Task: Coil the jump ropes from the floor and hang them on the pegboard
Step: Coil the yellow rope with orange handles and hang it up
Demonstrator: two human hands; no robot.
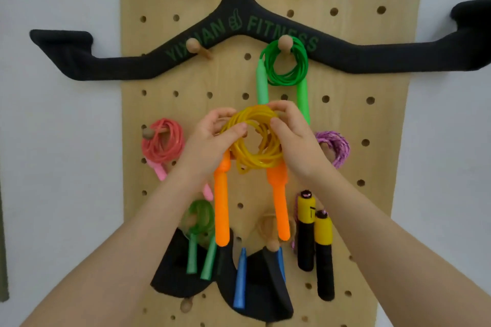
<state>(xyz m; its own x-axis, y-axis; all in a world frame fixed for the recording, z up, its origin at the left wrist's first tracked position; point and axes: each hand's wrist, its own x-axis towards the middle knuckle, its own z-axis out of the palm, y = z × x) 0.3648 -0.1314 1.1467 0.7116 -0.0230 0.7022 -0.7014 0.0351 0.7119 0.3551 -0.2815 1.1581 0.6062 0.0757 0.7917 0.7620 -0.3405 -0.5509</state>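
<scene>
while i watch from the head camera, my left hand (212,138) and right hand (295,138) each pinch one side of the coiled yellow rope (252,138), held up against the middle of the wooden pegboard (345,119); its two orange handles (221,210) hang straight down. a green rope (287,64) hangs on a peg just above, a red rope (163,141) to the left, a purple rope (334,143) to the right, and a black bar (106,61) spans the top.
</scene>
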